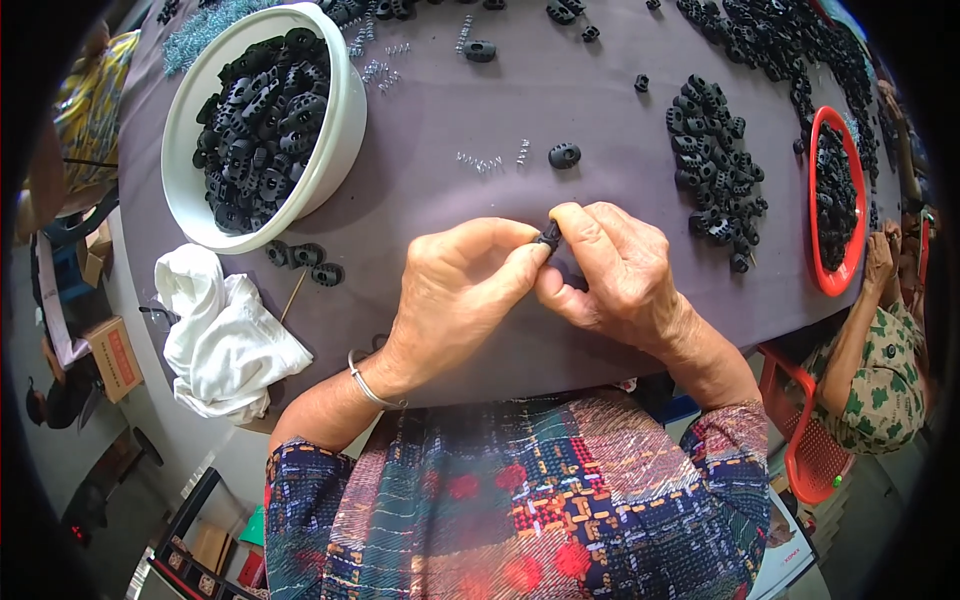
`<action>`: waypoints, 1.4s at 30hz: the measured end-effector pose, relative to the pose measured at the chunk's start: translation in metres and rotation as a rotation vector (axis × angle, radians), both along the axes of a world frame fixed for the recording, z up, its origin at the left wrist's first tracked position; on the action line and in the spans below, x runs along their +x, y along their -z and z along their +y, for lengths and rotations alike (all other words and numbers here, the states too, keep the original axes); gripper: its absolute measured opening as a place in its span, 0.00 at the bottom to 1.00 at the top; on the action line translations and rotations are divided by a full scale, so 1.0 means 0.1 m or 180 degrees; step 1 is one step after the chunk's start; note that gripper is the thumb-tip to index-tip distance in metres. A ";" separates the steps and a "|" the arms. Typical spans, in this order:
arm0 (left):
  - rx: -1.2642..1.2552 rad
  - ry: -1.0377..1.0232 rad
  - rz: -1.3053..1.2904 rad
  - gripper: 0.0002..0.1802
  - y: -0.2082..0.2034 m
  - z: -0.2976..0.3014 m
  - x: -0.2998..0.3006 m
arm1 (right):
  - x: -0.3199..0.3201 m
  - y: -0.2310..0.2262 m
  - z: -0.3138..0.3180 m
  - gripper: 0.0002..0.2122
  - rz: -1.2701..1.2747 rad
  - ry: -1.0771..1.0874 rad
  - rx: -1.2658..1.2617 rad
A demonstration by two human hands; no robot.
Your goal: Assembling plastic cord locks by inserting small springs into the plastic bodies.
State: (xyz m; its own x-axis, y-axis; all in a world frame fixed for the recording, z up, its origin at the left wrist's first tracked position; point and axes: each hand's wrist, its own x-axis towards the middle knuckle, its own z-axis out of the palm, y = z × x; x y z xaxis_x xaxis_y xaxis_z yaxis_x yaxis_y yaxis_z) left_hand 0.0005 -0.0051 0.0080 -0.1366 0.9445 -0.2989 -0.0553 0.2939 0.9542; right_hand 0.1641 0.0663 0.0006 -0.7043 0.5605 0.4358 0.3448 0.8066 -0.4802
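Currently in fingers: small black part (549, 236), clock centre for everything below; sits over desk (430, 120), mostly hidden by fingertips.
Left hand (455, 280): thumb and index together, clamped on the part; metal bangle (362, 382) on wrist.
Right hand (618, 265): index tip touching the part's upper end, thumb lower and apart from index; can't tell if it grips anything.
12 o'clock: single black oval part (564, 155), near the hands.
10 to 12: loose springs (480, 162), just beside that oval one.
10 o'clock: white tub (347, 150), heaped with black parts.
9 o'clock: three black ovals (305, 257) in a row, just beside tub.
8 to 9: white cloth (225, 335), crumpled; thin stick (294, 297) by it.
2 o'clock: black pile (712, 150).
3 o'clock: red basin (857, 235), black pieces inside.
4 o'clock: co-worker (880, 380), leaf-print clothing.
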 end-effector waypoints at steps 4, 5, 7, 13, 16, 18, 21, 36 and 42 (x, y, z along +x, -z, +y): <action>-0.0168 0.0141 -0.0272 0.07 -0.06 0.03 -0.04 | 0.02 -0.08 0.06 0.18 0.0123 -0.0172 -0.0488; -0.0238 0.0181 -0.0398 0.07 -0.06 0.04 -0.04 | 0.04 -0.11 0.06 0.18 0.0094 -0.0190 -0.0767; -0.0214 0.0208 -0.0477 0.08 -0.04 0.06 -0.06 | 0.06 -0.11 0.10 0.16 0.0251 -0.0259 -0.1035; -0.0297 0.0570 -0.0297 0.10 -0.06 0.05 -0.07 | 0.05 -0.13 0.12 0.07 0.0511 0.0050 -0.1629; -0.0160 0.0645 -0.0098 0.10 -0.05 0.02 -0.06 | 0.04 -0.19 0.13 0.06 0.0555 0.0054 -0.1929; -0.0056 0.0700 -0.0023 0.10 -0.05 0.02 -0.05 | 0.05 -0.21 0.12 0.05 0.0569 0.0083 -0.2061; -0.0074 0.0633 -0.0167 0.09 -0.08 0.03 -0.06 | 0.08 -0.25 0.13 0.05 0.0630 0.0073 -0.2538; -0.0291 0.0627 -0.1815 0.11 -0.01 0.06 -0.12 | 0.15 -0.22 0.15 0.06 0.1481 0.0066 -0.4013; -0.0370 0.0719 -0.2620 0.10 0.03 0.08 -0.12 | 0.19 -0.22 0.22 0.07 0.1072 -0.0063 -0.3590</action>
State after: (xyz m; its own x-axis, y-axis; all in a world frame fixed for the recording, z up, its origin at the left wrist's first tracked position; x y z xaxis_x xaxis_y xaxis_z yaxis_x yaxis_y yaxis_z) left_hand -0.0120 0.0033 0.0050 0.3535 0.8802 -0.3167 -0.6446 0.4746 0.5993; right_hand 0.1835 0.0882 0.0230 -0.6613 0.7381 -0.1339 0.0563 -0.1292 -0.9900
